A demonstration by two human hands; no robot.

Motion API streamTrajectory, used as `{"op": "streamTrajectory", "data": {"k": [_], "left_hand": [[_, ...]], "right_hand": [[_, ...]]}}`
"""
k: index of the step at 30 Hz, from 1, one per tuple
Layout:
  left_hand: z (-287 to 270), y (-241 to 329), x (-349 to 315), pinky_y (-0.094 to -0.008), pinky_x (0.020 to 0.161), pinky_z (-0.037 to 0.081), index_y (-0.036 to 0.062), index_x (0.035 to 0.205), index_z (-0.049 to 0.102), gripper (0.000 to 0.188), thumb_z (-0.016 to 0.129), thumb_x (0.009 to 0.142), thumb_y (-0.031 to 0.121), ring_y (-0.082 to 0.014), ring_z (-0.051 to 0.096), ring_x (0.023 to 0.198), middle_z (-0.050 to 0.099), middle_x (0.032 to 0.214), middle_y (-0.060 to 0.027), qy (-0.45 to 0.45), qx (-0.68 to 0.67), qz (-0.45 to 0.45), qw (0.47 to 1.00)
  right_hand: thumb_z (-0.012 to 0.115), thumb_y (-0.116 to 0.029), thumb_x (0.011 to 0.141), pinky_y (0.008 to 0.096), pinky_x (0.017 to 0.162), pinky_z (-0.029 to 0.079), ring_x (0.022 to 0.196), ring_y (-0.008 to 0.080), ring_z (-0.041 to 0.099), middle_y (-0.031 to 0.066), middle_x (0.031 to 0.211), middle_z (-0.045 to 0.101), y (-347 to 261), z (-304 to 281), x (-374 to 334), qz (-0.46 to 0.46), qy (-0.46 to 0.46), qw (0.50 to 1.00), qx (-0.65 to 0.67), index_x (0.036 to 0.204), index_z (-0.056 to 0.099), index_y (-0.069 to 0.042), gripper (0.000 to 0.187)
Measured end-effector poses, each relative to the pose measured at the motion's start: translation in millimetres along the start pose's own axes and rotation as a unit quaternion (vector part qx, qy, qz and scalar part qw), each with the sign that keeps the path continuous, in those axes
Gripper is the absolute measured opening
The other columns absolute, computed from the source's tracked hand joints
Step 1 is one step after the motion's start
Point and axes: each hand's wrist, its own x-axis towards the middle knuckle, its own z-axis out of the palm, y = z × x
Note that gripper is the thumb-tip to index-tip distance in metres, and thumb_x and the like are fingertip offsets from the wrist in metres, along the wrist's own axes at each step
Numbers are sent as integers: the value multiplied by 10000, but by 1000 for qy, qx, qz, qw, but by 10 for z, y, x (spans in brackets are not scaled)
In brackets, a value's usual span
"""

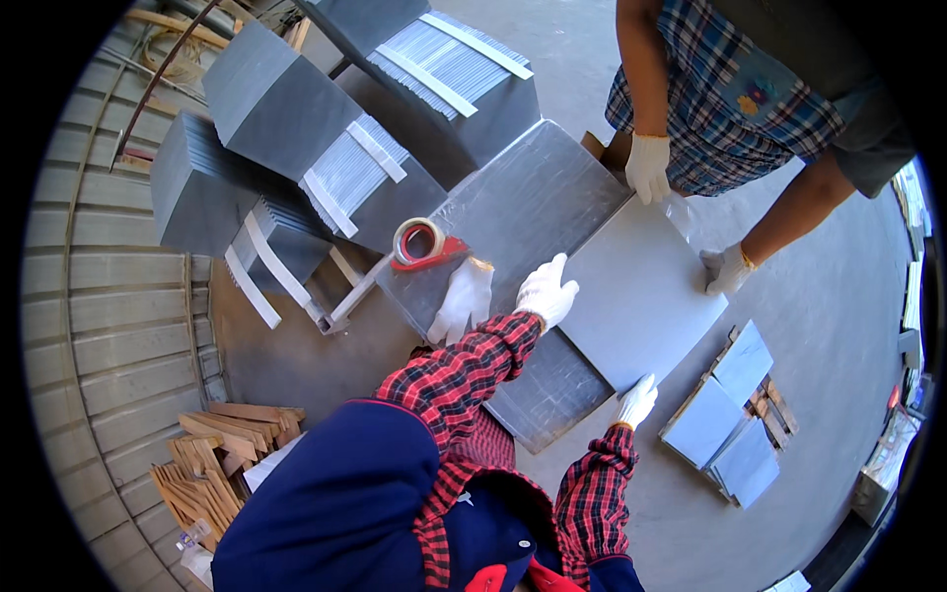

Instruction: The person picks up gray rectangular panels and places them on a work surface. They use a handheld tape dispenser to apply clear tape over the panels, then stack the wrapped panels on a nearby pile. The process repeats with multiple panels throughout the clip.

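A flat grey stone slab (641, 286) lies over a dark, scuffed tabletop-like surface (547, 395), overhanging its right side. My left hand (546, 293), in a white knit glove, rests at the slab's left corner with fingers partly spread. At the near corner, my gloved right hand (636, 401) grips the slab's edge; its fingertips are partly hidden. Across from me, a co-worker's gloved hand (647, 168) is at the far corner and the other gloved hand (727, 269) at the right edge. A red tape dispenser (431, 255) and a loose white glove (462, 303) lie left of my left hand.
Strapped stacks of grey slabs (271, 94) stand at the upper left beside a ribbed wall (118, 335). Wooden strips (212, 459) are piled at the lower left. Several slabs (705, 429) lie on a wooden pallet at the right. The co-worker's plaid apron (710, 109) is close behind the slab.
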Motion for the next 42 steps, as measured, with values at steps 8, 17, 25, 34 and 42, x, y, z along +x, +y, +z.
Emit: {"op": "streamTrajectory", "data": {"k": [8,17,25,34,42], "left_hand": [[130,-611,-674,-423,1165,320,41,1484,392,647,570,923,311,-358,418,1384,446,1491,-210,-15,-38,15,999],[-155,-693,-788,-402,1191,289,42,1516,343,717,583,909,339,-341,358,1440,374,1554,-206,-82,-102,71,989],[-1606,-1679,-1369,-383,1132,375,77,1394,550,540,533,970,411,-305,531,1306,579,1397,-156,-193,-145,195,951],[-2575,-4462,-2114,-384,1046,454,4,1242,637,410,531,993,312,-333,595,1191,647,1267,-169,116,-163,-40,979],[-3058,-5183,-2439,-395,1045,439,46,1238,651,444,520,1003,399,-328,589,1207,642,1293,-154,59,-63,-68,994]], "right_hand": [[429,-479,1039,401,808,500,997,338,612,229,1230,605,814,-258,-539,66,-90,994,22,1309,538,64,616],[422,-603,1000,496,856,525,1257,319,504,130,1434,503,227,-547,-790,137,-163,977,29,1463,428,-58,716],[408,-329,1055,384,1101,412,1332,245,527,137,1382,593,989,-619,-1142,106,-114,892,-424,1281,619,-87,394],[647,-380,948,386,1086,388,1233,349,564,235,1290,606,-739,808,-3115,-282,-71,947,-137,1325,556,55,583],[583,-448,919,441,1038,456,1185,373,587,235,1265,615,-2073,1552,-2862,-225,-153,919,-287,1349,584,-88,561]]}}
